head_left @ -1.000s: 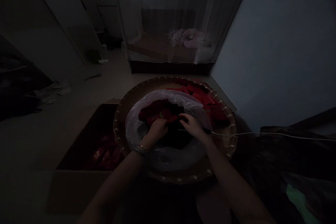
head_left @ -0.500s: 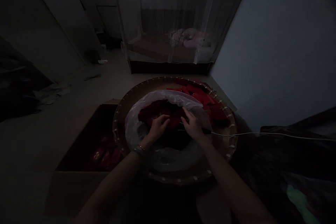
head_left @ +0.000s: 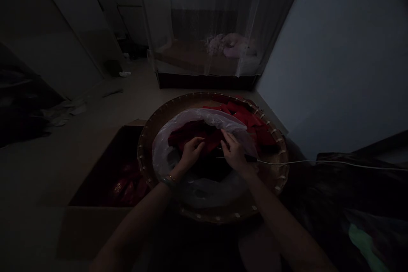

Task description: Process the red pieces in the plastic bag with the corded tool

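In the dim light, a large round woven bamboo tray [head_left: 149, 127] stands before me. An open whitish plastic bag [head_left: 172, 123] lies in it, with dark red pieces, perhaps fabric or paper, inside its mouth. My left hand [head_left: 191, 153] has thumb and fingers drawn together at a red piece [head_left: 212, 139]. At that piece's right edge, my right hand [head_left: 234, 152] has its thumb and straighter fingers against it. Under the right hand rests a corded tool with a dark handle [head_left: 250, 158] and thin metal prongs [head_left: 219, 157]. Shadow hides the exact finger contact.
More red pieces [head_left: 255, 123] are heaped at the tray's far right. A cardboard box [head_left: 95, 221] with shiny red items stands at left. The tool's white cord [head_left: 296, 162] runs right. A curtained bed [head_left: 204, 68] is behind; a pale wall [head_left: 334, 59] rises at right.
Both hands stay almost in place, with small finger movements. The red piece between them has shifted slightly, and the right hand has moved a touch to the right.
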### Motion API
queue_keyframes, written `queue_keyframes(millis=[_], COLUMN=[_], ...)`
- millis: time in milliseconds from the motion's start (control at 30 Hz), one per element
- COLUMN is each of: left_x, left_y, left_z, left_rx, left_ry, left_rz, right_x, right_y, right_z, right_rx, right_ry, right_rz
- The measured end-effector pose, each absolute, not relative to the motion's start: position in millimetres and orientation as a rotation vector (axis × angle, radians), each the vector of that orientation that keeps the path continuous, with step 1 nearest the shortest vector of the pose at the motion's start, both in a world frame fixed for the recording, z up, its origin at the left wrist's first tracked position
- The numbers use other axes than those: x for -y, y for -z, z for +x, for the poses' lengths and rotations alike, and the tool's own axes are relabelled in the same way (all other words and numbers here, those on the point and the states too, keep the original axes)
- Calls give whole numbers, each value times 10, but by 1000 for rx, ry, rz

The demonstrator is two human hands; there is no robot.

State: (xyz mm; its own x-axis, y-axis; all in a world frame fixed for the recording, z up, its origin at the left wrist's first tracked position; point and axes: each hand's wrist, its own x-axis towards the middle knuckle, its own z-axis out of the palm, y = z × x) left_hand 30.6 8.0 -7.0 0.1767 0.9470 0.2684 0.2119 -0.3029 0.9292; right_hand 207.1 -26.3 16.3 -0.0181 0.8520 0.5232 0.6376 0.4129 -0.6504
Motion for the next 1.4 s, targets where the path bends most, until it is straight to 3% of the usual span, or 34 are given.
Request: queue_keyframes(millis=[267, 533, 700, 900, 1100, 1300, 1400], left_x=[-86, -27, -78, -69, -58, 21, 120], left_y=[79, 0, -35, -28, -66, -116, -142], left_z=[292, 289, 271, 283, 288, 255, 276], left_rx=[-1144, -1006, -1066, -1076, -1004, -1222, -1122], left_ry=[-1185, -1234, -1236, -1184, -1085, -1353, -1157], left_rz=[1694, 1753, 1503, 1547, 1621, 1993, 2486], right_x=[279, 297, 296, 268, 306, 258, 243], right_y=[-159, -229, -229, -201, -192, -69, -50], right_z=[2020, 2102, 2070, 2037, 2084, 2107, 2074], right_rx=[1767, 1656, 1641, 1509, 1417, 1298, 1298], right_ry=[-296, -63, -342, -1045, -1488, -1614, -1544], right_rz=[-1264, -1409, -1338, -1234, -1185, -1127, -1111])
